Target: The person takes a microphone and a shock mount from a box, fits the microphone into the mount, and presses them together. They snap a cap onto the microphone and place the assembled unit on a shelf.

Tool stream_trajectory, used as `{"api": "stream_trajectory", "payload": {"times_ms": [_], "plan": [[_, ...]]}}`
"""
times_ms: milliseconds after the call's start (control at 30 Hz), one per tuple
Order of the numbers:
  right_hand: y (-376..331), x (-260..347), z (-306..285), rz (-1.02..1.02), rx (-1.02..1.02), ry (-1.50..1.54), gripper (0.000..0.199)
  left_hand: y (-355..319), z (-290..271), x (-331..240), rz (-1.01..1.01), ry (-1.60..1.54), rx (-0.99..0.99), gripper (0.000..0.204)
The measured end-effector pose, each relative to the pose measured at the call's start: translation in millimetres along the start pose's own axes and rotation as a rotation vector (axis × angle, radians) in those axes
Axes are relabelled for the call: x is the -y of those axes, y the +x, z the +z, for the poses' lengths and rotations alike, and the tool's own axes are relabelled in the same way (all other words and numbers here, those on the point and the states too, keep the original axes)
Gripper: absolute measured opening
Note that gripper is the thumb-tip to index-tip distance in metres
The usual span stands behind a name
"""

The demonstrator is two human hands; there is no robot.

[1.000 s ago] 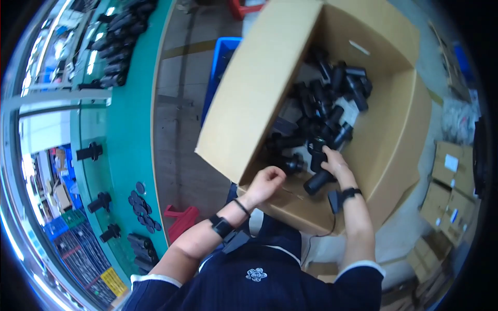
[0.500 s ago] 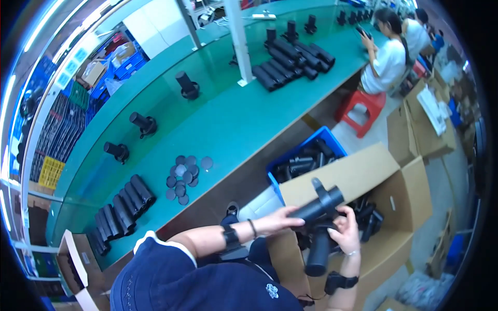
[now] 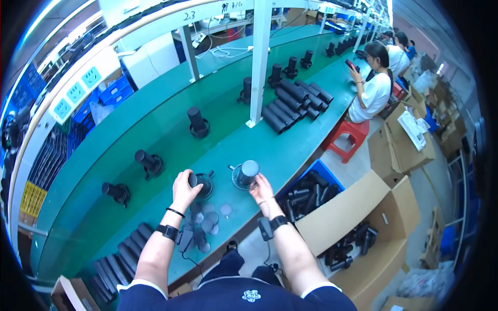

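On the green bench, my left hand (image 3: 185,191) closes its fingers around the narrow end of a black cylindrical part (image 3: 205,185), whose wider ring-shaped base faces right. Beside it a second black cylindrical part (image 3: 249,171) stands on a round base with a small side lug, its flat end up. My right hand (image 3: 263,193) grips its right side with thumb and fingers. Loose dark round discs (image 3: 209,217) lie just below my left hand, partly covered by the wrist. Black tubes (image 3: 129,251) lie in a row left of my left forearm.
Similar black parts (image 3: 197,123) stand along the sunken strip of the bench (image 3: 228,122). More tubes (image 3: 290,101) lie past a white post (image 3: 258,67). A blue crate (image 3: 332,173) and an open carton (image 3: 347,202) hold black parts. A person sits on a red stool (image 3: 350,137).
Both hands have moved from above the carton at the right over to the bench, bringing the two black parts with them. The view has turned with them.
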State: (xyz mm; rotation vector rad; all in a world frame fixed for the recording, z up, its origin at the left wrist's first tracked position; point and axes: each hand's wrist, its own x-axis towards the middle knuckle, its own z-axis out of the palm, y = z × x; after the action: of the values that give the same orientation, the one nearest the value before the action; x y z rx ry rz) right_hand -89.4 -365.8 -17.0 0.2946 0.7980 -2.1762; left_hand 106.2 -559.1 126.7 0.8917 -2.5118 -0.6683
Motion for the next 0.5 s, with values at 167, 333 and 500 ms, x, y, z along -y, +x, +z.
{"api": "stream_trajectory", "payload": {"times_ms": [167, 333, 500], "plan": [[44.2, -38.6, 15.0, -0.04, -0.096, -0.077, 0.042, 26.7, 12.1, 11.2, 0.042, -0.012, -0.056, 0.052], [55.2, -44.6, 27.4, -0.082, -0.152, -0.171, 0.042, 25.8, 7.8, 5.6, 0.019, 0.052, -0.002, 0.057], [64.2, -45.1, 34.4, -0.079, -0.263, -0.355, 0.035, 29.5, 15.3, -2.1, 0.038, 0.086, -0.013, 0.064]]}}
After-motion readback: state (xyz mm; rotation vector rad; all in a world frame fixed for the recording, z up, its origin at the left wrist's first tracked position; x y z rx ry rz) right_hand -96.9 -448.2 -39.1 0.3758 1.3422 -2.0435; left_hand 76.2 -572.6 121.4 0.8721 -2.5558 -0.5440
